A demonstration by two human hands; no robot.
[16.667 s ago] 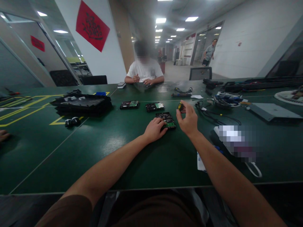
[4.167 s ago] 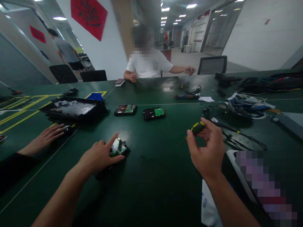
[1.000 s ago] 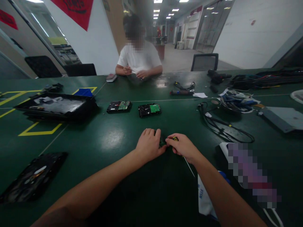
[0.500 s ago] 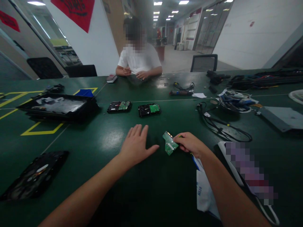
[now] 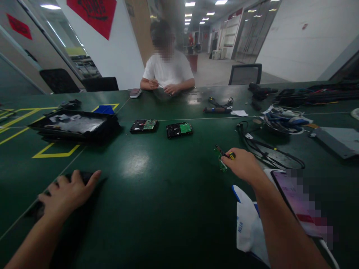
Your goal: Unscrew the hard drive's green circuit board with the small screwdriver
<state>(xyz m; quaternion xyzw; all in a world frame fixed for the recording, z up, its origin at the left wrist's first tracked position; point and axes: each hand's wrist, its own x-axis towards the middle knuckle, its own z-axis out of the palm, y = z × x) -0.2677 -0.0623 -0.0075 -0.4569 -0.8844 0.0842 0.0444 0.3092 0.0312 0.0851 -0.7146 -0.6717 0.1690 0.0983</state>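
Observation:
My left hand (image 5: 66, 194) lies spread, fingers apart, on a black opened hard drive (image 5: 84, 176) at the near left of the green table (image 5: 157, 194). My right hand (image 5: 242, 164) is closed at the right of centre. It pinches a small green circuit board (image 5: 221, 161) on edge and also holds a yellow-and-black screwdriver (image 5: 227, 154). Two more hard drives, one (image 5: 144, 126) and another (image 5: 179, 130), lie board-up farther back.
A black tray (image 5: 75, 125) stands at the left by yellow floor-style markings. Black cables (image 5: 269, 151) and a coil of wires (image 5: 283, 119) lie at the right. A phone (image 5: 297, 201) and a white cloth (image 5: 249, 224) sit near my right forearm. A person in white sits across the table.
My left hand has swung from the table's centre to the black drive at the near left. My right hand has carried the green board and screwdriver a little right and farther away.

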